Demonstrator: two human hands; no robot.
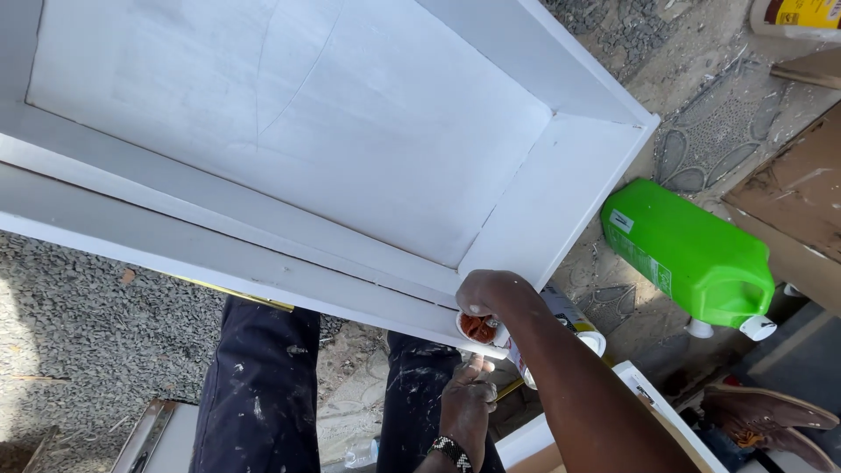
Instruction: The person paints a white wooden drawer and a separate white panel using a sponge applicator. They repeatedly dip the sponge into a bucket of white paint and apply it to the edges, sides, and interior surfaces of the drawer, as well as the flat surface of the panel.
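The right hand [491,293] rests on the near corner of the white box [350,131], its grip pressed together around a small white cup [477,328] of reddish-brown stuff held against the box's front edge, whose long axis runs from 9 to 4 o'clock. The left hand [466,405] sits just at 6 o'clock of the cup, fingers curled near it; whether they pinch anything I cannot tell. A green jug [692,258] lies on the ground at 3 o'clock, well apart.
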